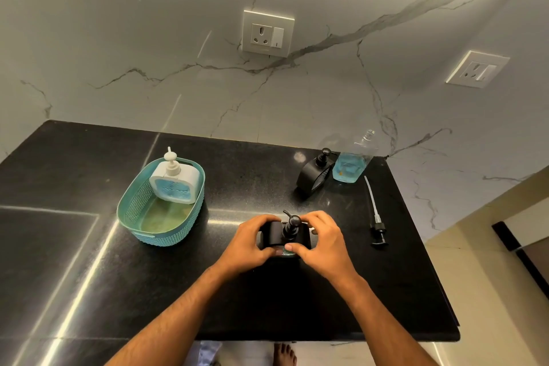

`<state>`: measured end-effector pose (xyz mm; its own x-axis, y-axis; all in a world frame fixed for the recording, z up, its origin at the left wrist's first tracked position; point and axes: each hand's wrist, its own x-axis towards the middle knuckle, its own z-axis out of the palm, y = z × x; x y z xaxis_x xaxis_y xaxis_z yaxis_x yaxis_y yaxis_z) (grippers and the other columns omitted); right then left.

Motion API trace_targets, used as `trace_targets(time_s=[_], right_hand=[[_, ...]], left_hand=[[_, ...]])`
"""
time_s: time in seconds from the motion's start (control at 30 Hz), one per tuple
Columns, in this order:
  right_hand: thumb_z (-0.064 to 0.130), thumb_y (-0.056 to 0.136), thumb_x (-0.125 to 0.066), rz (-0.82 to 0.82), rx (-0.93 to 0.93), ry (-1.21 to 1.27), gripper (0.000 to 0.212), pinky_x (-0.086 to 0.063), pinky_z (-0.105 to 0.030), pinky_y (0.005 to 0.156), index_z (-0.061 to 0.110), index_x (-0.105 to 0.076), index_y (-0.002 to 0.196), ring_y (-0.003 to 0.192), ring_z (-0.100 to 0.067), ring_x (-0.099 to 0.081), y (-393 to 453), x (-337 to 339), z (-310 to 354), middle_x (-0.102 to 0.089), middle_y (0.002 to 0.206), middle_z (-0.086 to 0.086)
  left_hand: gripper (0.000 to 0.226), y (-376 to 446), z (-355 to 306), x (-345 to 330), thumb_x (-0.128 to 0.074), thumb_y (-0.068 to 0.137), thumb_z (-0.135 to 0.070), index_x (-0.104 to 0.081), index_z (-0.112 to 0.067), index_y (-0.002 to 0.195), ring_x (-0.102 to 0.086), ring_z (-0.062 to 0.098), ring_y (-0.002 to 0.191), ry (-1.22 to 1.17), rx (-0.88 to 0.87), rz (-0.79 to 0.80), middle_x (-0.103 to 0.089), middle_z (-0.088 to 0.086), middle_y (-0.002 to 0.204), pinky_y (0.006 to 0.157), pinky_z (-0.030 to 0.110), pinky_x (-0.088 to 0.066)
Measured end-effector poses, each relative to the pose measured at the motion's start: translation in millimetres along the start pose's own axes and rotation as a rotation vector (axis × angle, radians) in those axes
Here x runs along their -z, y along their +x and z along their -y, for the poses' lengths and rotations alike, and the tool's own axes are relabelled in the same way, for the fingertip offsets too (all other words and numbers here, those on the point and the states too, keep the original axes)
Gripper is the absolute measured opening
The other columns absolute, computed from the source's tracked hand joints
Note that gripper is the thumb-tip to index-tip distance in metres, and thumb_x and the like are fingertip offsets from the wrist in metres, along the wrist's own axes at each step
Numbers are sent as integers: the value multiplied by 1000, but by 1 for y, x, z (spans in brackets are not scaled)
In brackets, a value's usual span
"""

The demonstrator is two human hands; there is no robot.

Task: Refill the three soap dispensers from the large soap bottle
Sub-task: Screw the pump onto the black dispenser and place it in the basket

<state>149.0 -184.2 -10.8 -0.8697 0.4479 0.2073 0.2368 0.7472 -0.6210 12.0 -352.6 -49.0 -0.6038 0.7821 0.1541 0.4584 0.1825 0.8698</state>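
Black dispenser (283, 236), squat and matte with a pump head, sits near the front middle of the black polished stone counter (89, 261). Left hand (252, 242) and right hand (322, 244) both curl round its sides, thumbs at the front. Second black dispenser (315, 172) stands back right, touching or just beside the clear large soap bottle (352, 160), uncapped, blue liquid low inside. Loose pump with long tube (375, 211) lies right. White dispenser (174, 178) stands in a teal woven-texture plastic basket (133, 211), left
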Motion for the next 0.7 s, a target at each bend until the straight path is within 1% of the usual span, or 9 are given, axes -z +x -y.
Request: trace_targets(time_s=[0.07, 0.13, 0.2, 0.23, 0.37, 0.47, 0.53, 0.6, 0.7], right_hand=[[38, 63, -90, 50, -4, -6, 63, -49, -29, 97, 27, -67, 120, 113, -4, -55, -1, 3, -6, -61, 116, 17], [28, 63, -90, 93, 7, -18, 68, -51, -35, 100, 26, -67, 127, 116, -4, -55, -1, 3, -9, -63, 120, 15], [18, 63, -90, 98, 13, -24, 68, -53, -37, 99, 26, -67, 126, 114, -4, -58, 0, 2, -10, -66, 118, 14], [16, 61, -90, 90, 11, -28, 66, -54, -37, 97, 26, -69, 123, 111, -5, -61, 1, 2, -11, -68, 115, 14], [23, 54, -91, 58, 19, -18, 61, -58, -34, 88, 26, -75, 113, 99, -2, -66, 5, 0, -2, -70, 104, 18], [27, 53, -90, 22, 65, 17, 58, -59, -30, 82, 28, -75, 109, 93, 1, -66, 13, 4, 16, -69, 98, 21], [31, 54, -88, 11, 114, 38, 55, -58, -26, 80, 29, -75, 107, 92, 1, -66, 22, 6, 32, -68, 97, 22], [34, 56, -89, 19, 156, 54, 55, -58, -22, 80, 28, -75, 109, 92, 0, -66, 34, 7, 51, -68, 99, 19], [30, 59, -95, 21, 195, 91, 58, -58, -20, 79, 22, -76, 113, 92, -2, -66, 53, 1, 82, -67, 102, 14]], left_hand=[[63, -1, 0, 4, -90, 69, -31, -66, -23, 127, -63, 2, 115, 3, 15, -7, -68, -13, 122, 103, 29, -52], [62, -2, -2, 8, -90, 69, -28, -67, -23, 126, -62, 1, 115, 16, 20, -12, -68, -14, 121, 104, 30, -52], [61, -4, -4, 12, -91, 69, -29, -68, -23, 125, -61, 1, 114, 37, 13, -21, -68, -15, 119, 101, 29, -53], [61, -4, -6, 13, -91, 68, -29, -69, -23, 125, -62, 1, 113, 42, 12, -25, -68, -14, 119, 101, 30, -53], [58, -6, -12, 22, -89, 68, -23, -71, -20, 123, -63, 4, 108, 67, 21, -53, -69, -10, 115, 99, 35, -53], [57, -5, -19, 40, -87, 65, -24, -73, -18, 120, -66, 5, 104, 57, -1, -90, -71, -8, 111, 96, 32, -55], [59, -5, -24, 59, -89, 65, -23, -73, -19, 121, -67, 6, 106, 53, -16, -132, -72, -7, 113, 97, 28, -55], [62, -5, -29, 82, -92, 65, -16, -72, -20, 123, -68, 7, 108, 48, -26, -181, -73, -6, 116, 99, 29, -56], [66, -8, -36, 120, -93, 67, -7, -70, -20, 127, -68, 5, 112, 35, -26, -249, -73, -5, 119, 101, 28, -56]])
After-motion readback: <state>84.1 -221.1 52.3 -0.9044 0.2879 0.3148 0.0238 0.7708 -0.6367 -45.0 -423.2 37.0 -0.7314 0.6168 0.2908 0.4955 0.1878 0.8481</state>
